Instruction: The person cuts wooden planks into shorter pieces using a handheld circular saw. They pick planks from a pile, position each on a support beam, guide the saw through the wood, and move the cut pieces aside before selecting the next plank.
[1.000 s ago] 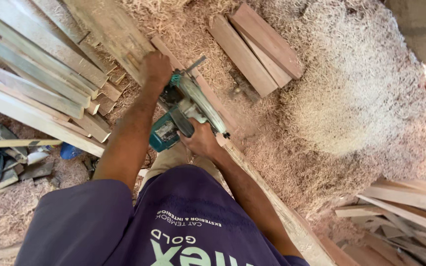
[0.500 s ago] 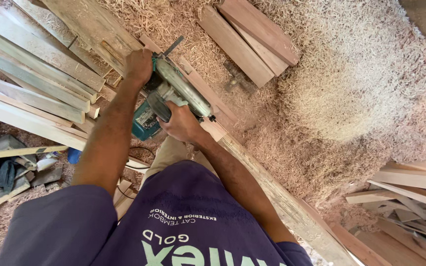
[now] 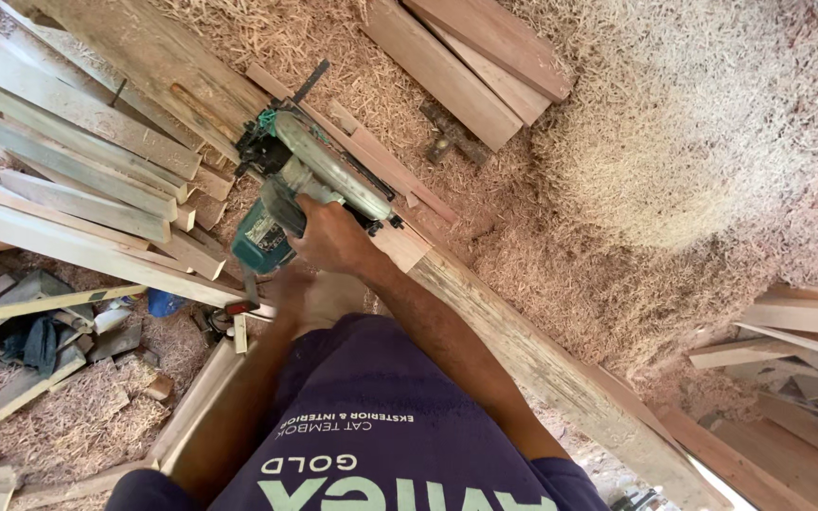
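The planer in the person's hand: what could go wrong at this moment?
1. Only the right hand grips the planer; the left hand is lower down, off the tool, so it may twist or slip off the narrow beam.
2. Deep shavings cover the ground; footing could slip.
3. Loose planks lie close beside the planer and might snag it.

Sawdust floor (image 3: pixel 674 142) w/ stacked planks (image 3: pixel 68 161), sunlit.

**Teal, tan and purple**

Showing teal-green and grey on the power planer (image 3: pixel 305 189). Lying pale tan and straw-yellow: wood shavings (image 3: pixel 674 132). Looking weathered grey-brown: stacked planks (image 3: pixel 78 180). Wearing dark purple with pale green lettering: shirt (image 3: pixel 381 435). Peeking blue among scraps: small container (image 3: pixel 165 303).
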